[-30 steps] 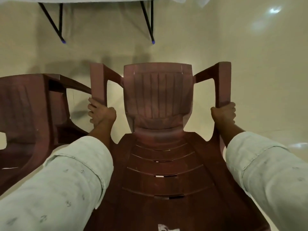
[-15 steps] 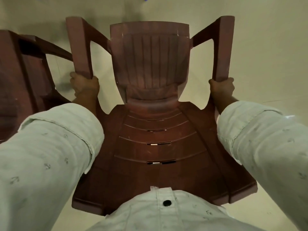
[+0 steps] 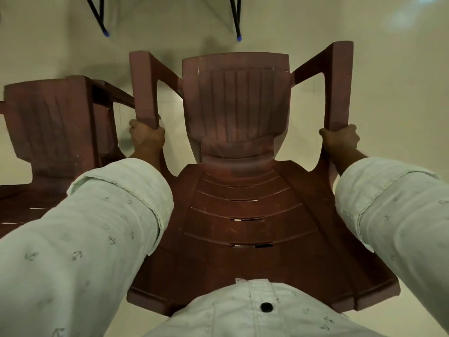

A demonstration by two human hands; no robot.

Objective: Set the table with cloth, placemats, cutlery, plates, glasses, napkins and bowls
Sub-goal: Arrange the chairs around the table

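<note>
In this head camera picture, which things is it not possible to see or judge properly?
- Table: only its black legs show; the top frame edge cuts off the rest.
- Legs of the held chair: hidden under its own seat.
- Second chair: cut by the left frame edge and covered partly by the left sleeve.
- Fingertips of the left hand and right hand: wrapped behind the armrests.

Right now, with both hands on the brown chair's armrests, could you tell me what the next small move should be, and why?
Probably carry the chair a little farther forward and set it down beside the second chair. The left hand and right hand each grip an armrest, and the black table legs stand just ahead, so it looks nearly in place.
</note>
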